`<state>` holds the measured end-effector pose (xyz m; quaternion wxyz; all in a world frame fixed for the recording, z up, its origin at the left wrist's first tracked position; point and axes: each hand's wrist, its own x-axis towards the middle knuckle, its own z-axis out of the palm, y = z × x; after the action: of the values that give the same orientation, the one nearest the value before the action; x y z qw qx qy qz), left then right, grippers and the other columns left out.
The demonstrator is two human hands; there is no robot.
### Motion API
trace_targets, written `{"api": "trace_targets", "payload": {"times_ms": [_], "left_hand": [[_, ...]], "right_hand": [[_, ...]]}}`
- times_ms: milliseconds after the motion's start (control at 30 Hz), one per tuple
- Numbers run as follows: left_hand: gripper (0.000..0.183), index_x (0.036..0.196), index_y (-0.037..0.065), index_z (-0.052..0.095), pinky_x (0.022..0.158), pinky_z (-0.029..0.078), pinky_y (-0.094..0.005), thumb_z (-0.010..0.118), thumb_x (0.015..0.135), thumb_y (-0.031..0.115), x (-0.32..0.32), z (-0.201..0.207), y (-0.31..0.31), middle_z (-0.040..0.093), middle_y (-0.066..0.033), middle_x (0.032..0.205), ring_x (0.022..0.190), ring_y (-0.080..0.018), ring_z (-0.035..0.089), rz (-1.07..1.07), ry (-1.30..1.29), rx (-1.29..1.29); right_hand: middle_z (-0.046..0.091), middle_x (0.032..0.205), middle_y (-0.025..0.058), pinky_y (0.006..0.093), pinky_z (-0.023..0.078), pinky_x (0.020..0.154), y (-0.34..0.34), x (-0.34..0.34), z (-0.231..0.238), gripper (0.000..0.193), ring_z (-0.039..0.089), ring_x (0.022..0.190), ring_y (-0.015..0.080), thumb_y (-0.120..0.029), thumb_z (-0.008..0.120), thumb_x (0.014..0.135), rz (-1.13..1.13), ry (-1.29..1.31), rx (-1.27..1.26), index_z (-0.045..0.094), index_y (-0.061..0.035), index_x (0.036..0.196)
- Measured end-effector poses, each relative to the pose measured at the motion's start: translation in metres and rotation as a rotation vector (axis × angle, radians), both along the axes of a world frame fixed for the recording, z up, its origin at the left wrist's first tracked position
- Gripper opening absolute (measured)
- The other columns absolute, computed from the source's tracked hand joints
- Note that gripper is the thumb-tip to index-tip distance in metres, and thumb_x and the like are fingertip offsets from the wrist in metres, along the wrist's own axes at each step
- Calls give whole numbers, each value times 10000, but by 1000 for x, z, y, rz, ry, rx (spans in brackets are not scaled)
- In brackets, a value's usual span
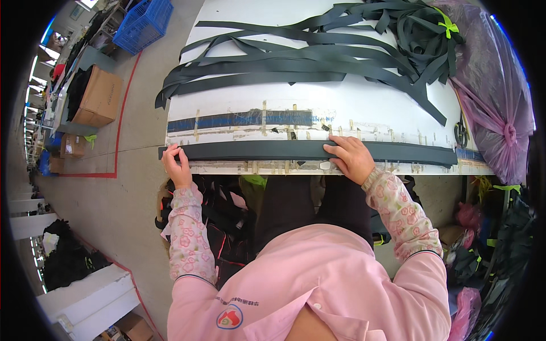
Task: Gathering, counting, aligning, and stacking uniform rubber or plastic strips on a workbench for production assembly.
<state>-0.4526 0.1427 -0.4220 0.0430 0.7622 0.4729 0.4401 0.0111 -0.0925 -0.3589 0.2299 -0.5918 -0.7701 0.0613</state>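
Observation:
A long dark grey-green fabric strip (256,150) lies flat along the near edge of the white table, seemingly in more than one layer. My left hand (177,166) is closed at its left end, the fingers curled and pinching there. Resting on the strip right of its middle, my right hand (351,159) has its fingers spread and pressed lightly on top. Beyond it, many loose strips of the same dark fabric (273,59) stretch across the table. They run into a tangled heap (424,42) at the far right, tied with a yellow-green ribbon (447,24).
The white table top (227,102) carries tape marks and a dark printed band (244,119). Black-handled scissors (460,133) lie at its right edge, by a pink plastic bag (495,96). A blue crate (143,25) and a cardboard box (98,96) stand to the left.

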Motion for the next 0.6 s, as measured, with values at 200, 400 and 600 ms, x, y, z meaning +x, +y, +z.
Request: {"api": "trace_targets", "payload": {"times_ms": [200, 400, 600], "left_hand": [[77, 913, 67, 613, 986, 421, -454, 679, 878, 88, 1, 31, -12, 654, -124, 1099, 1102, -341, 576, 43, 191, -7], [301, 1090, 141, 708, 897, 456, -424, 778, 797, 146, 191, 80, -88, 623, -82, 1086, 1033, -303, 583, -833, 253, -74], [162, 895, 100, 757, 786, 462, -392, 783, 753, 25, 187, 57, -87, 646, -79, 930, 887, -297, 582, -782, 222, -154]], "right_hand": [[607, 1300, 129, 428, 467, 992, 1, -10, -6, 412, 598, 1146, 315, -110, 723, 822, 2, 28, 45, 639, -135, 1225], [612, 1278, 128, 442, 454, 1012, -11, 15, -12, 407, 600, 1163, 300, -146, 724, 825, -56, -13, 42, 644, -164, 1224], [540, 1415, 88, 585, 262, 1183, -8, -5, -12, 496, 478, 1364, 259, -305, 729, 854, -120, -65, 24, 596, -198, 1320]]}}
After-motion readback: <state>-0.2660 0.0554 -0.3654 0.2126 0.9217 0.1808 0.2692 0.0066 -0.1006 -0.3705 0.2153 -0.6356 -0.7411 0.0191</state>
